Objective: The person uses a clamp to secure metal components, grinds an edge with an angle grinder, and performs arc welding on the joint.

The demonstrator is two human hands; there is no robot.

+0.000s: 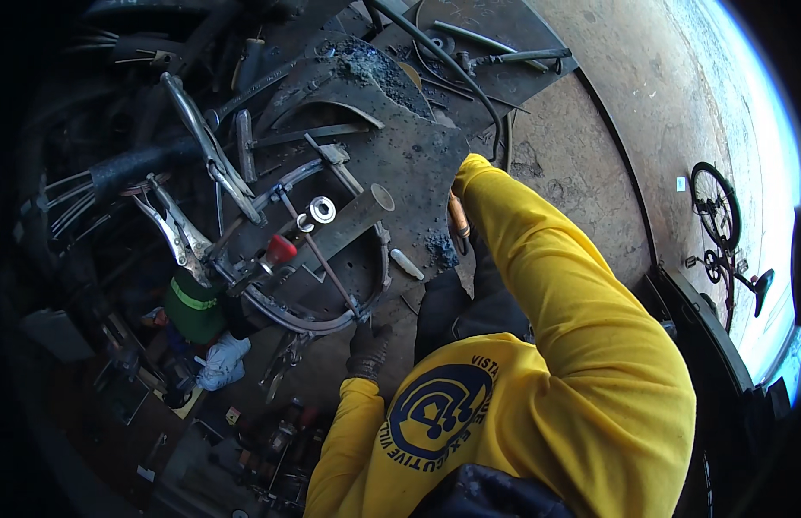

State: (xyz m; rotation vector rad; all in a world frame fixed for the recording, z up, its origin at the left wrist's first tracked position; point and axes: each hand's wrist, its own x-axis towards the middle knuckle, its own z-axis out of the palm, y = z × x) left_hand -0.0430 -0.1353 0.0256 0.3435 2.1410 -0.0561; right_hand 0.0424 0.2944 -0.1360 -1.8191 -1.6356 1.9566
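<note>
A curved metal frame (314, 326), built of bent bars with a straight rod across it, lies on the dark steel worktable (417, 164). My left hand (368, 352), in a dark glove, is at the frame's near edge. Its fingers look closed on the bar by the rod's lower end. My right arm reaches forward over the table's right edge, and the sleeve hides most of my right hand (458, 183). Just below that wrist shows an orange, handle-like piece (458, 216); whether the hand holds it is hidden. A clamp with a red knob (281, 250) sits on the frame.
Locking pliers (173, 226) grip near the frame's left side. A white stick-like piece (406, 264) lies by the table's near edge. Dark grit (366, 69) and metal scraps cover the far part. A black cable (452, 65) arches over it. A bicycle (718, 207) stands far right.
</note>
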